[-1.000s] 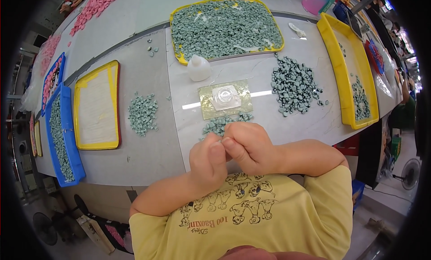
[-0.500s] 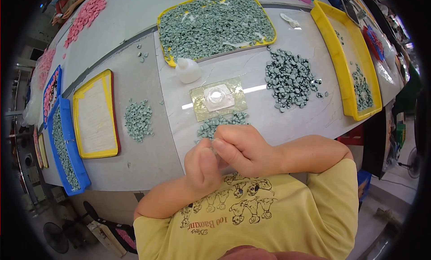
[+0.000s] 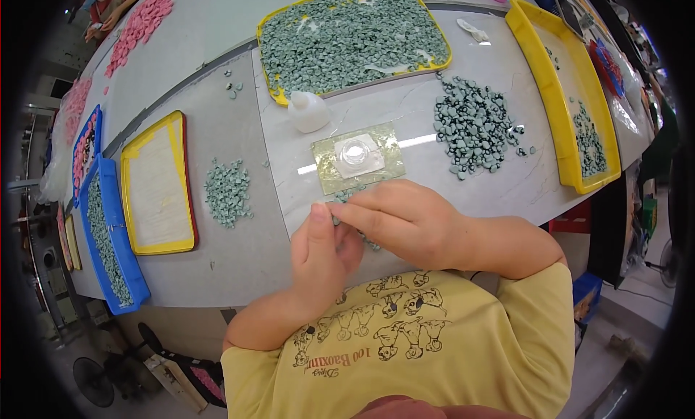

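Observation:
My left hand [image 3: 318, 252] and my right hand [image 3: 405, 223] meet fingertip to fingertip above the table's near edge. Both are closed in a pinch around a small green piece [image 3: 336, 220], mostly covered by the fingers. Under and behind them lies a heap of similar green pieces [image 3: 347, 195], partly hidden by my right hand. Just beyond sits a yellowish clear sheet [image 3: 327, 178] bearing a white square pad and a small round clear dish [image 3: 355, 152]. A white squeeze bottle [image 3: 309, 113] stands behind it.
A large yellow-rimmed tray [image 3: 279, 98] full of green pieces is at the back. Dark-and-green pieces [image 3: 474, 126] lie to the right, before a long yellow tray [image 3: 539, 78]. Leftward are another green pile [image 3: 226, 192], a shallow yellow-edged tray [image 3: 156, 194] and a blue tray [image 3: 130, 274].
My hands have shifted and turned, with the left thumb now pointing up and the right fingers stretched toward it. A bit of the green piece now shows between the fingertips.

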`<action>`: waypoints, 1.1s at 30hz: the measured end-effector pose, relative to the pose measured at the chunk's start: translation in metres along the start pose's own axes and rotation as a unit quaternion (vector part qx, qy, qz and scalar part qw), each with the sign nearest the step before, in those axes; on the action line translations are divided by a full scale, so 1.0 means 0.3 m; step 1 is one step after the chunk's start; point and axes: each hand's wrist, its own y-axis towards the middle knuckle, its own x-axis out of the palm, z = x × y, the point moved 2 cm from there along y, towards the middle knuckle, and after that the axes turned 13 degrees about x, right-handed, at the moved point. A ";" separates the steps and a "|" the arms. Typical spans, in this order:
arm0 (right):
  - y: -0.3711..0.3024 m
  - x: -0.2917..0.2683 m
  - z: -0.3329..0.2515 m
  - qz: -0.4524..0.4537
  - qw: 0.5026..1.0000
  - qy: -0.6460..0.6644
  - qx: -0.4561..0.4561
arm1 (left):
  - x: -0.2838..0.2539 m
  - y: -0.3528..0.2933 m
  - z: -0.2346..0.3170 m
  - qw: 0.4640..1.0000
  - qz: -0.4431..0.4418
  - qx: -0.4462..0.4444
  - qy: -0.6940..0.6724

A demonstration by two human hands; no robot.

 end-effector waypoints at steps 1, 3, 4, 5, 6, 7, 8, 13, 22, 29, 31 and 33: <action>0.005 0.013 -0.004 -0.002 1.000 0.001 -0.001 | -0.011 -0.001 0.003 1.000 0.003 0.000 -0.001; 0.009 0.036 -0.018 0.013 1.000 -0.011 -0.025 | -0.034 -0.001 0.009 1.000 0.009 -0.004 0.025; 0.012 0.048 -0.022 0.011 1.000 -0.011 -0.025 | -0.044 -0.001 0.014 1.000 0.010 -0.004 0.024; 0.014 0.058 -0.025 0.020 1.000 -0.011 -0.021 | -0.050 -0.002 0.020 1.000 -0.012 0.009 0.028; 0.017 0.065 -0.026 0.028 0.999 -0.012 -0.016 | -0.056 -0.004 0.024 0.999 -0.034 0.022 0.031; 0.019 0.072 -0.028 0.026 0.999 -0.011 -0.017 | -0.071 -0.006 0.015 0.999 -0.032 0.022 0.031; 0.021 0.078 -0.029 0.033 0.999 -0.014 -0.015 | -0.088 -0.007 0.006 0.992 -0.060 0.074 0.083; 0.027 0.106 -0.033 0.084 0.996 -0.020 -0.012 | -0.107 -0.012 0.000 0.962 -0.104 0.160 0.195; 0.019 0.094 -0.004 0.134 0.988 0.057 0.057 | -0.065 -0.003 -0.022 0.990 -0.127 0.062 0.018; 0.014 0.089 0.016 0.132 0.981 0.102 0.099 | -0.051 0.007 -0.038 0.992 -0.117 0.034 -0.023; 0.012 0.088 0.022 0.135 0.979 0.105 0.107 | -0.044 0.009 -0.039 0.993 -0.114 0.026 -0.023; 0.006 0.085 0.029 0.135 0.979 0.103 0.111 | -0.030 0.008 -0.042 0.994 -0.104 0.022 -0.040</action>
